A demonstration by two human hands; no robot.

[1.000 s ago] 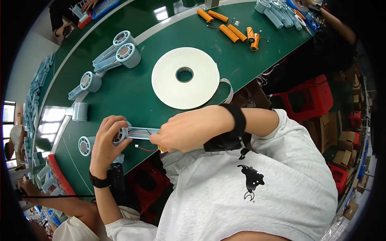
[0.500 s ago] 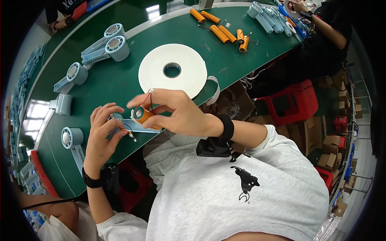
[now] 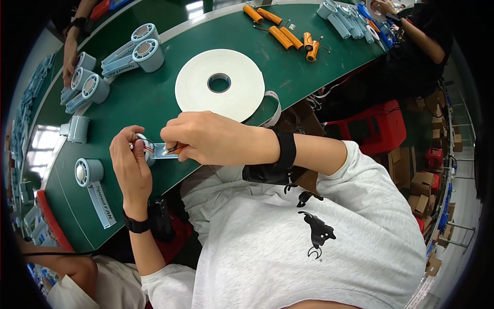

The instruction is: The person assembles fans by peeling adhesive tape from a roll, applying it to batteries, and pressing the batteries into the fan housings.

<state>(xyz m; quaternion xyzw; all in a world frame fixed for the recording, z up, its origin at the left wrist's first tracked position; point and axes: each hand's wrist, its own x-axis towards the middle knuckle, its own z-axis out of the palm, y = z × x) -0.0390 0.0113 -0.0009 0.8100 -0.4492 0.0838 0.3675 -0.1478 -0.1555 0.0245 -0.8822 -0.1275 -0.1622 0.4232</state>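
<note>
My left hand (image 3: 133,170) is closed round the head of a light-blue handheld fan, with thin wires between its fingers. From there the fan's open handle (image 3: 160,150) runs right along the table's near edge, under my other hand. My right hand (image 3: 216,138) pinches an orange cylindrical battery (image 3: 178,148) low over that handle. Only a little of the battery shows; whether it touches the handle is hidden. Its leads and a small white connector (image 3: 165,152) face the left hand. Just beyond my hands lies a large roll of white tape (image 3: 242,77).
Several blue fans stand on the green table (image 3: 128,95), one fan (image 3: 89,172) left of my hand. Loose orange batteries (image 3: 280,37) lie at the far side. A co-worker's hand (image 3: 70,67) reaches among fans at far left. A red stool (image 3: 368,129) stands at right.
My right hand has lowered and tilted the battery toward the handle. My left hand's fingers have closed in on the wires. At far left, a co-worker's hand has come in, and more fans stand there.
</note>
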